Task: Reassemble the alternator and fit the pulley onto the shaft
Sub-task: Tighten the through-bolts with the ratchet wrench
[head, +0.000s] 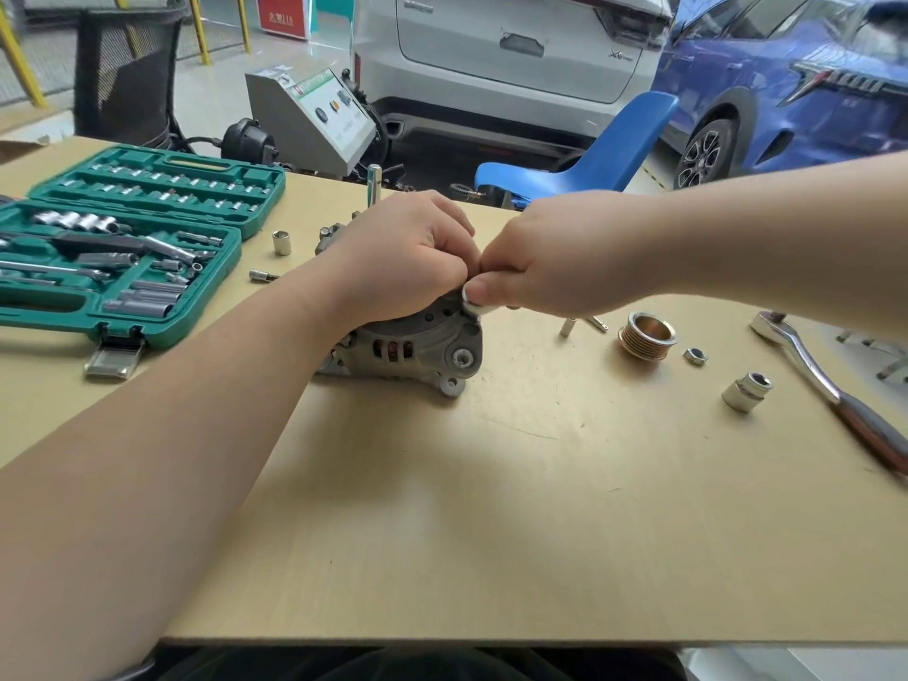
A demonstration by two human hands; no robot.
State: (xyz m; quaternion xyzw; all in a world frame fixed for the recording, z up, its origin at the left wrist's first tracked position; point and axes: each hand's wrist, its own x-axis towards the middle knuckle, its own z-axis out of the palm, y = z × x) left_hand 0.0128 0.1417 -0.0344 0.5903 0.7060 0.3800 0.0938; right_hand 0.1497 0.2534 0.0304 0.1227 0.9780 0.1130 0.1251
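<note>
left hand (pixel 408 253) curled atop alternator (pixel 417 346), steadying it on worktop (pixel 491 484) | right hand (pixel 545 267) fingers pinching small socket (pixel 472 304) at housing edge, likely seating a bolt | pulley (pixel 646 334) lies apart, unfitted

Little can be read from where you sit. Far off, left of the white car (pixel 511 51), a red sign (pixel 281 14) carries white characters, too blurred for you to make out. On the tailgate of the white car, low at its right, sits a small badge (pixel 620 55) beginning with an "X"; the rest is too small. The grey machine (pixel 314 120) beyond the far edge of your table bears a green-and-white label (pixel 314 83) whose print is illegible.
</note>
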